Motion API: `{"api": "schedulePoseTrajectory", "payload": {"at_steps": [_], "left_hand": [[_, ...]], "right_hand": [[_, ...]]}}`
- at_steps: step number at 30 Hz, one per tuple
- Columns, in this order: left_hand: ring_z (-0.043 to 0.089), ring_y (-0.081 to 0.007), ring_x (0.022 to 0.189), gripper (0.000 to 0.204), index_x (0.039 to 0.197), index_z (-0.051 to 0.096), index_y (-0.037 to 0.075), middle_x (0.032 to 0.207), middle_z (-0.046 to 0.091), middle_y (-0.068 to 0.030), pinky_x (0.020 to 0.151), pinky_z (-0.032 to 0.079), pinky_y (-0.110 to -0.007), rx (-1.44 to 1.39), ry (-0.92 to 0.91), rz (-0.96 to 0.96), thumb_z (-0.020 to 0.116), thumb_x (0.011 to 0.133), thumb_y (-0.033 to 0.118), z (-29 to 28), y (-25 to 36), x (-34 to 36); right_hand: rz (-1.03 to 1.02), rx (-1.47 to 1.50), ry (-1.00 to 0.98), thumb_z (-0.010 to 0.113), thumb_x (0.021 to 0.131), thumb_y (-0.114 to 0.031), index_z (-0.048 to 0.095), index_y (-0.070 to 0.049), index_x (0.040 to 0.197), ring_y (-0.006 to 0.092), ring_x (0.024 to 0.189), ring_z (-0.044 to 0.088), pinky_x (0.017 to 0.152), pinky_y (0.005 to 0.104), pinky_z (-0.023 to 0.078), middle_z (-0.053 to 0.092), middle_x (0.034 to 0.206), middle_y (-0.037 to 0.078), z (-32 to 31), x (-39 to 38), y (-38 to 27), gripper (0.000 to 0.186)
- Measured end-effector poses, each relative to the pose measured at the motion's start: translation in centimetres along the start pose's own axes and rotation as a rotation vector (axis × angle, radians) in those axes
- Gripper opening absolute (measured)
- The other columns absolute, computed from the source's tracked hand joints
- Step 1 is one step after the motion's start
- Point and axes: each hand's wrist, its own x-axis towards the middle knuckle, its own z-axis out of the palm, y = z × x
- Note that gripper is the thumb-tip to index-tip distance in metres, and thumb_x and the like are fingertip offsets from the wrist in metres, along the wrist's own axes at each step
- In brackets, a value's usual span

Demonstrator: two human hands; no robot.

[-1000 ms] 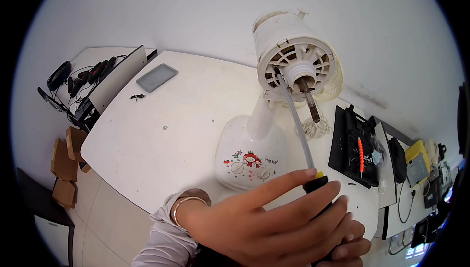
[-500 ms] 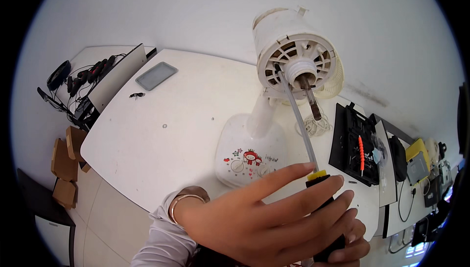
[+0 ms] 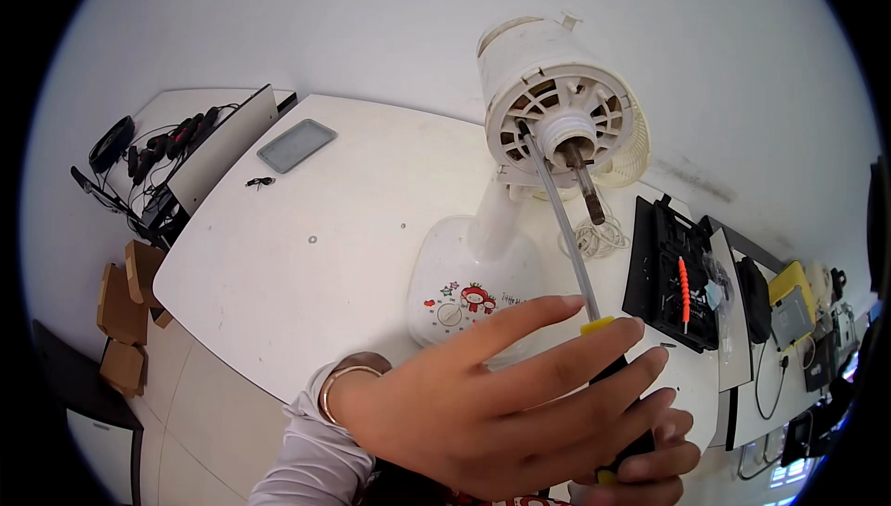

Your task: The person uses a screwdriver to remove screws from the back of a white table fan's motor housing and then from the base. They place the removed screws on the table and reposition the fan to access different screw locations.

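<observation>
Two hands share one screwdriver (image 3: 568,255): your left hand (image 3: 501,404) wraps its fingers over the black-and-yellow handle, and your right hand (image 3: 650,455) closes around the grip below, likely for steadier aim. The long shaft slants up to the fan motor housing (image 3: 557,107), its tip resting on the vented front face just left of the bare spindle (image 3: 585,181). The fan's base (image 3: 469,278) stands below that housing on the white table (image 3: 306,255).
</observation>
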Motion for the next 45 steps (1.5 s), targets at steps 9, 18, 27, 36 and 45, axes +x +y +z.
{"api": "schedulePoseTrajectory", "payload": {"at_steps": [9,18,27,36,45], "left_hand": [[0.059,-0.0209,0.095,0.014,0.087,0.061,0.007,0.093,0.06,-0.0066,0.081,0.051,-0.038,-0.137,0.247,0.327,0.054,0.081,0.015,1.3,-2.0,-0.6],[0.061,-0.0135,0.095,0.019,0.096,0.066,0.022,0.098,0.064,0.0074,0.081,0.05,-0.031,-0.082,0.06,0.167,0.06,0.08,0.013,1.3,-1.9,-0.1],[0.063,-0.0148,0.09,0.006,0.081,0.061,0.016,0.084,0.06,0.0031,0.078,0.052,-0.033,-0.105,0.173,0.282,0.06,0.078,0.011,2.1,-2.3,0.0],[0.063,-0.0142,0.093,0.011,0.088,0.063,0.017,0.089,0.061,0.0047,0.083,0.05,-0.034,-0.107,0.006,0.15,0.06,0.079,0.012,1.1,-2.4,-0.5],[0.063,-0.0158,0.09,0.01,0.086,0.064,0.016,0.09,0.062,0.0048,0.084,0.05,-0.033,-0.158,-0.018,0.262,0.061,0.077,0.012,1.1,-3.0,0.2]], "right_hand": [[0.111,-0.127,-0.053,0.059,0.083,-0.028,0.056,-0.027,0.093,0.0166,0.091,0.053,0.086,0.034,0.041,0.059,0.094,-0.006,-0.4,1.5,-1.2,0.011],[0.152,-0.115,0.011,0.057,0.083,-0.024,0.056,-0.021,0.09,0.0179,0.089,0.052,0.087,0.0438,0.045,0.047,0.094,-0.001,-0.2,-0.2,-1.6,0.008],[0.125,-0.086,-0.061,0.075,0.068,-0.013,0.054,-0.029,0.092,0.0203,0.083,0.051,0.072,0.0327,0.05,0.047,0.093,0.004,0.5,0.6,-0.4,0.036],[0.102,0.045,-0.391,0.061,0.081,-0.016,0.054,-0.021,0.1,0.0219,0.093,0.058,0.083,0.039,0.049,0.058,0.102,0.004,-1.8,1.3,0.1,0.021],[0.041,-0.09,-0.153,0.069,0.076,-0.008,0.053,-0.023,0.093,0.0183,0.083,0.059,0.07,0.0318,0.05,0.056,0.093,0.001,-0.6,0.7,0.1,0.028]]}}
